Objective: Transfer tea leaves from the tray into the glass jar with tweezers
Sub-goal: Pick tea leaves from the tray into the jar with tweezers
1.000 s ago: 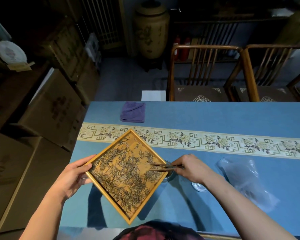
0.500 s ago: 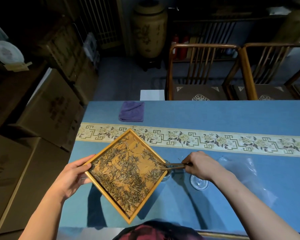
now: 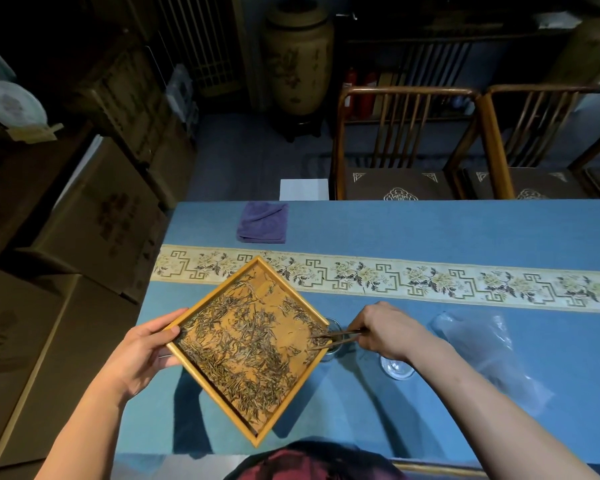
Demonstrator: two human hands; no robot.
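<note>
Above the blue-clothed surface (image 3: 430, 230), a square wooden tray (image 3: 201, 372) of tea leaves (image 3: 250, 348) is gripped at its left corner by the left hand (image 3: 142, 355), while brown tweezers (image 3: 336, 337), pinched in the right hand (image 3: 388, 330), are held over the glass jar (image 3: 333, 341) beside the tray's right corner, with a purple cloth (image 3: 263, 226) lying beyond.

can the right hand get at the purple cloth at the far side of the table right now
Probably not without letting go first: the right hand is gripping the tweezers at the tray edge. The path to the purple cloth looks open across bare tablecloth.
</note>
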